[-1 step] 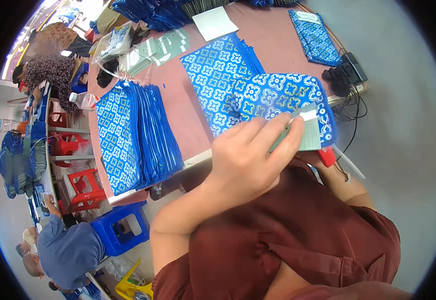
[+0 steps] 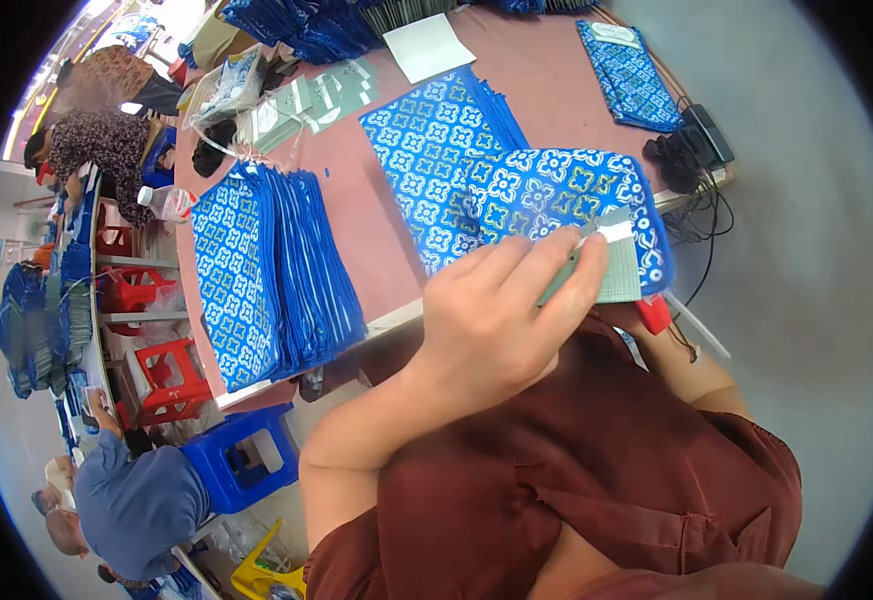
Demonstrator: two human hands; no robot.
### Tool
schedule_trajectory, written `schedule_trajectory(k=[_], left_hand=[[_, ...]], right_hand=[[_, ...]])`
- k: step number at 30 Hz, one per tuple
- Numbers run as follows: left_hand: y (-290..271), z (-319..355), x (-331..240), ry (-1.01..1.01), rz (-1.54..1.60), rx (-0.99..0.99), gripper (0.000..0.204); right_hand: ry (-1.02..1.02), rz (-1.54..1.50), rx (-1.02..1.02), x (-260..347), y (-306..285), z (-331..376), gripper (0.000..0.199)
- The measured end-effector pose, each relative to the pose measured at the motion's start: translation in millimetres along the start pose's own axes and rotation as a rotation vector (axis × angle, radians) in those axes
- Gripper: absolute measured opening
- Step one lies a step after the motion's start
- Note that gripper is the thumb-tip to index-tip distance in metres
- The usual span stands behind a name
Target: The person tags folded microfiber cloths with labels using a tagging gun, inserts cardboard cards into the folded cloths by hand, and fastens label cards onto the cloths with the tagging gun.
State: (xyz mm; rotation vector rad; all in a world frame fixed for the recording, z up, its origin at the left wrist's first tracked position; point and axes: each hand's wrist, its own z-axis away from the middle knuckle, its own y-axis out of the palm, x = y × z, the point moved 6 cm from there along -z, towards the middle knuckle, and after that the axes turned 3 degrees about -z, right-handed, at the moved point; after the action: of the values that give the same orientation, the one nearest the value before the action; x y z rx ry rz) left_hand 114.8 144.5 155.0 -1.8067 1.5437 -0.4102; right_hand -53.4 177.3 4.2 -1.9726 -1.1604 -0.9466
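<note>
My left hand [image 2: 506, 310] is closed, its thumb and fingers pinching a green plate marked with a fine grid [image 2: 616, 280]. A small white patch shows near the plate's upper edge. The plate lies against the rounded end of a blue fabric piece [image 2: 556, 185] with white and yellow flower shapes. That piece rests partly on a stack of matching fabric [image 2: 421, 135]. Of my right arm, only the forearm [image 2: 696, 365] shows, with a thin cord at the wrist; the fingers are hidden under the fabric. Beside it are a red object [image 2: 654, 313] and a pale rod.
A thick stack of blue patterned pieces [image 2: 241, 275] lies at the table's left. Behind are a white sheet [image 2: 428, 48], green templates [image 2: 316, 100] and a basket [image 2: 226, 90]. A black adapter [image 2: 706, 135] with cables is at right. Other people sit at left near stools [image 2: 241, 460].
</note>
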Motion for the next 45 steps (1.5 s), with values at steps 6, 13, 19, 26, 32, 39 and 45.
schedule_trajectory(k=[6,13,19,26,32,39,45], left_hand=[[-1,-7,18,-0.102,0.094,-0.068,0.039],[5,-37,45,-0.272,0.099,0.089,0.024],[14,-38,52,-0.334,0.041,0.111,0.021],[25,-34,79,-0.537,-0.015,0.157,0.027],[12,-33,120,-0.587,-0.021,0.022,0.027],[26,-35,110,-0.467,0.191,0.133,0.028],[27,-30,121,-0.548,0.439,0.127,0.033]], right_hand=[[-0.226,0.357,0.046,40,2,-27,0.018],[-0.142,0.392,0.043,53,2,-55,0.021],[-0.137,0.459,-0.032,26,-2,-51,0.023],[0.238,0.048,-0.119,35,1,-49,0.025],[0.098,0.054,-0.141,33,-21,-42,0.035],[-0.448,0.522,-0.059,76,-8,-103,0.031],[0.176,-0.25,-0.232,29,-5,-102,0.03]])
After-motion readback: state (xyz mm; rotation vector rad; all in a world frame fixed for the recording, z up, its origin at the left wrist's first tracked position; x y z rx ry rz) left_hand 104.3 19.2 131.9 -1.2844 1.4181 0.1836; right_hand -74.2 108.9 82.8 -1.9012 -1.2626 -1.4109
